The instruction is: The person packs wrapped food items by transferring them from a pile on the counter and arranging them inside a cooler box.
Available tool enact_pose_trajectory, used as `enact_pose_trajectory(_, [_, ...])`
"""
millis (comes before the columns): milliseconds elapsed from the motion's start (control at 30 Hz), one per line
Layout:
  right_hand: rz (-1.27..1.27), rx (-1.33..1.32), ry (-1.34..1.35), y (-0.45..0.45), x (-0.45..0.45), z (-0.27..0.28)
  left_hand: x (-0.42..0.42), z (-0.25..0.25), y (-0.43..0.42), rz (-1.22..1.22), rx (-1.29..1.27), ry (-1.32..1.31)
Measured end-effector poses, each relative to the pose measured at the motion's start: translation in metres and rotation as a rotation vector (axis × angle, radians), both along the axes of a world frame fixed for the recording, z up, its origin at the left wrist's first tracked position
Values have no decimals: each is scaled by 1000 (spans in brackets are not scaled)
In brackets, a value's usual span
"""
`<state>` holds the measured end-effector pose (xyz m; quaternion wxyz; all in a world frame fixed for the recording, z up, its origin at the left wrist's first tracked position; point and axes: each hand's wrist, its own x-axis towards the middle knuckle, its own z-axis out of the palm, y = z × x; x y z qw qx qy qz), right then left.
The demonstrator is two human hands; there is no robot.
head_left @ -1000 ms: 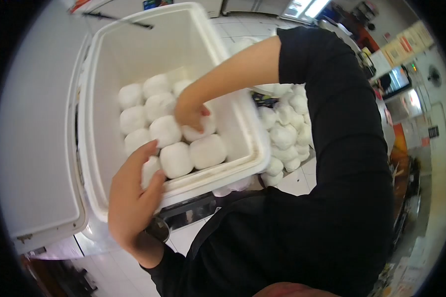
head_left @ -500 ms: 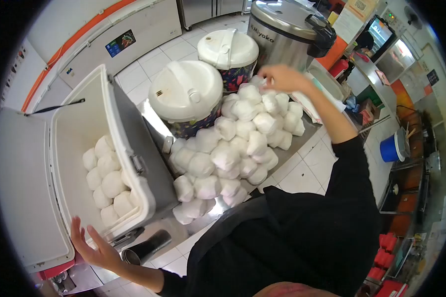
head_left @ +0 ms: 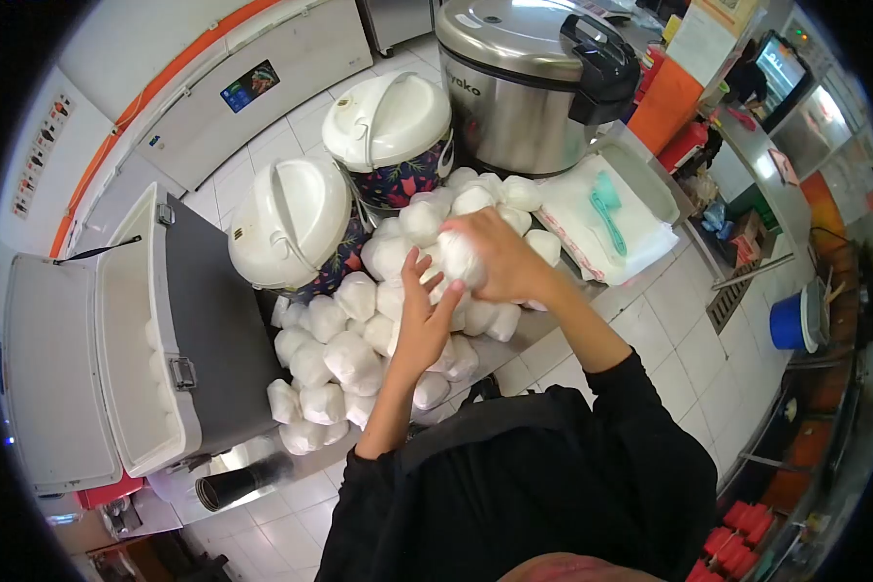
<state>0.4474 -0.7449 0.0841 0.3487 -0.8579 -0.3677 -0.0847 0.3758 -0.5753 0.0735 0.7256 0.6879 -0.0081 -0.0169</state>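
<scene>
Head view: bending the right arm at the elbow and slanting its bare forearm forward and inward from a black sleeve (head_left: 635,417), over the pile of white bundles (head_left: 354,364). Turning the back of the right hand (head_left: 500,254) upward and outward, curling its fingers around one held bundle (head_left: 463,260) and gripping it from the outer side. Holding the left hand (head_left: 425,315) upright on the nearer side, spreading its fingers loosely with a slight bend, grasping nothing visible. Pointing the left thumb toward the lower edge of the held bundle, leaving contact unclear from this angle. Showing the held bundle between the two hands, above the pile, as a white, rounded, softly lumpy form with faint creases, partly hidden by the right fingers. Matching it closely in colour and shape with the others, all crowding together in uneven layers on the steel worktop (head_left: 529,332). Bordering the pile with a grey cool box (head_left: 225,320), standing open, and with two flowered, white-lidded containers (head_left: 291,228) (head_left: 388,121). Standing behind, near a folded white cloth (head_left: 611,233), with a metallic finish: a large rice cooker (head_left: 514,107).
</scene>
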Motion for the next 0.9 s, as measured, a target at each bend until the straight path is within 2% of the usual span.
enact_pose_trajectory(33, [102,38,19,-2,-10,10,1,0,-10,-23,-6,-44])
enact_pose_trajectory(100, [247,188,247,-18,-24,36,4,2,-23,-63,-14,-143])
enact_pose_trajectory(133, [320,259,358,-31,-25,42,5,-2,-23,-68,-183,2])
enact_pose_trajectory(167, [439,385,528,-59,-6,21,2,-12,-21,-68,-354,148])
enact_pose_trajectory(233, [-114,313,313,-92,64,-49,-10,-15,-18,-29,-630,359])
enact_pose_trajectory(267, [-678,52,411,-100,104,-94,-16,-15,-15,-11,-634,353])
enact_pose_trajectory(300, [-859,-167,435,-109,137,-130,-23,-16,-12,6,-636,352])
enact_pose_trajectory(333, [-953,-96,548,-112,166,-162,-26,-16,-10,20,-639,338])
enact_pose_trajectory(367, [-1045,-25,661,-107,179,-161,-28,-16,-10,80,-615,323])
enact_pose_trajectory(467, [-941,-102,878,-118,197,-165,-32,-18,-1,83,-537,299])
enact_pose_trajectory(500, [-934,-35,916,-118,202,-170,-34,-18,-1,113,-510,283])
enact_pose_trajectory(767, [-1049,215,456,-108,169,-157,-21,-12,-19,277,-502,196])
enact_pose_trajectory(833, [-1046,370,255,-98,142,-120,-14,-20,-20,317,-295,61])
enact_pose_trajectory(867, [-954,461,140,-87,118,-89,-8,-22,-20,351,-190,-10])
enact_pose_trajectory(900, [-813,471,118,-70,81,-40,-5,-15,-21,398,23,-150])
